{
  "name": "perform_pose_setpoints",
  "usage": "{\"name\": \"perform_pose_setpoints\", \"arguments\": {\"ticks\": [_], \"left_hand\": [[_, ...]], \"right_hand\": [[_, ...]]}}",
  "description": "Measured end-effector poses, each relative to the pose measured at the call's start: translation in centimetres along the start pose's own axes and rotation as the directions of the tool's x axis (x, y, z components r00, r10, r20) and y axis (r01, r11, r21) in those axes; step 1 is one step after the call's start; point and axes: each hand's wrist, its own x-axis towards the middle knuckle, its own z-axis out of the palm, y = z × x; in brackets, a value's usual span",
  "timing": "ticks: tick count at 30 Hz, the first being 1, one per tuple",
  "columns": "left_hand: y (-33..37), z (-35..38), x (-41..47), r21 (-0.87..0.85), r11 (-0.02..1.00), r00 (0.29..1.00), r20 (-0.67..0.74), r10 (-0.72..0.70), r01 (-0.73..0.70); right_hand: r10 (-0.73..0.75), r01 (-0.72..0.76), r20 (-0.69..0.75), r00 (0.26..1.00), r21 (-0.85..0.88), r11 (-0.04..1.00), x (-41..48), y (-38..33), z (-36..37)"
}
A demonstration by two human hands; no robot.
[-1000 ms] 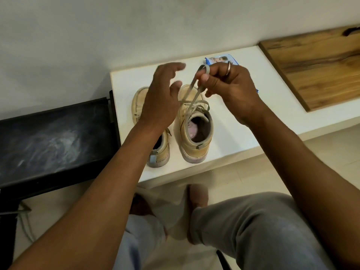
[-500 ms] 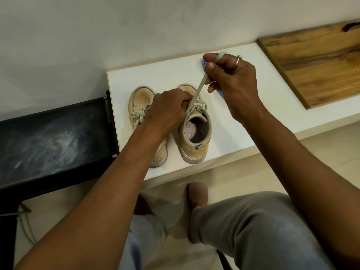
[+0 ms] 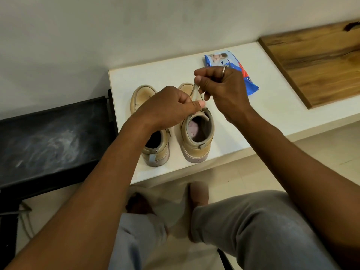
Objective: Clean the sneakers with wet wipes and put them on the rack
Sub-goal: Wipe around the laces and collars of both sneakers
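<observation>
both your hands are on the lace (image 3: 194, 92) of the right shoe (image 3: 196, 145). your left hand (image 3: 167, 108) is curled, thumb and forefinger pinching the lace low, just above the tongue. your right hand (image 3: 224, 88) pinches it higher up between thumb and fingertips, the other fingers folded in. the pair stands upright on the ledge (image 3: 272, 106) near its left end, heels toward you. the left shoe (image 3: 142, 94) is just beside the right one and partly under your left wrist. the wipes (image 3: 247, 78) lie on the ledge behind your right hand, near the wall, and the dark rack (image 3: 48, 137) sits just off the ledge's left end. i judge these shoes small and light, so a hard pull on the lace could lift or tip one. the lace looks thin, limp and quick to slip, so pinch it tight. for wiping or carrying, take each shoe by its stiffer heel collar or sole, not the soft tongue.
</observation>
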Motion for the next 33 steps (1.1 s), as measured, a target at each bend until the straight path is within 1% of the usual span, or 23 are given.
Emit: {"name": "perform_pose_setpoints", "arguments": {"ticks": [3,5,7,9,12,14,17,19,24,27,28,29,30,31,32,33], "left_hand": [[0.0,-0.2,0.1,-0.02,1.0,0.998,-0.066,0.011,-0.012],[0.0,-0.5,0.1,-0.011,1.0,0.992,-0.129,0.011,-0.012],[-0.2,-0.7,0.1,0.009,1.0,0.985,-0.174,0.014,-0.012],[-0.4,-0.8,0.1,0.026,1.0,0.979,-0.205,0.019,-0.014],[-0.5,-0.4,0.4,0.073,0.997,0.967,-0.251,0.035,-0.017],[-0.5,-0.1,0.5,0.089,0.996,0.955,-0.292,0.054,-0.029],[-0.4,0.3,0.6,0.095,0.995,0.94,-0.335,0.069,-0.039],[-0.4,0.4,0.6,0.103,0.994,0.933,-0.351,0.08,-0.046],[-0.4,0.5,0.8,0.095,0.994,0.926,-0.368,0.084,-0.052],[-0.3,0.5,0.8,0.083,0.995,0.924,-0.373,0.078,-0.05],[-0.3,0.6,0.8,0.085,0.995,0.925,-0.373,0.08,-0.052],[-0.3,0.6,0.8,0.089,0.995,0.925,-0.371,0.085,-0.055],[-0.2,0.6,0.7,0.094,0.994,0.925,-0.369,0.091,-0.06],[-0.2,0.6,0.7,0.099,0.993,0.924,-0.369,0.097,-0.064],[-0.2,0.6,0.8,0.104,0.992,0.923,-0.37,0.103,-0.069],[-0.2,0.6,0.8,0.109,0.991,0.922,-0.372,0.109,-0.074]], "right_hand": [[0.082,-0.063,0.139,0.987,-0.136,0.989,-0.3,0.6,-0.1],[0.173,-0.118,0.266,0.948,-0.211,0.97,-0.6,0.7,-0.4],[0.234,-0.142,0.345,0.909,-0.272,0.952,-0.6,0.7,-0.7],[0.242,-0.126,0.386,0.89,-0.302,0.945,-0.6,0.4,-1.0],[0.208,-0.051,0.466,0.86,-0.327,0.944,-0.7,-0.3,-1.2],[0.209,-0.021,0.461,0.863,-0.38,0.925,-0.8,-0.4,-1.0],[0.158,0.033,0.36,0.919,-0.471,0.881,-0.7,-0.4,-0.8],[0.116,0.067,0.314,0.942,-0.516,0.854,-0.5,-0.5,-1.1],[-0.005,0.201,0.316,0.949,-0.592,0.78,-0.5,-1.6,-1.8],[-0.063,0.244,0.318,0.946,-0.569,0.785,-0.7,-2.2,-2.1],[-0.071,0.238,0.306,0.949,-0.554,0.798,-0.7,-2.2,-2.0],[-0.06,0.204,0.282,0.958,-0.514,0.833,-0.8,-2.1,-1.9],[-0.026,0.133,0.246,0.969,-0.43,0.893,-0.8,-2.1,-1.7],[0.03,0.036,0.21,0.977,-0.306,0.951,-0.8,-2.1,-1.5],[0.096,-0.064,0.183,0.978,-0.173,0.983,-0.9,-2.3,-1.3],[0.164,-0.156,0.173,0.971,-0.061,0.986,-0.9,-2.6,-1.1]]}}
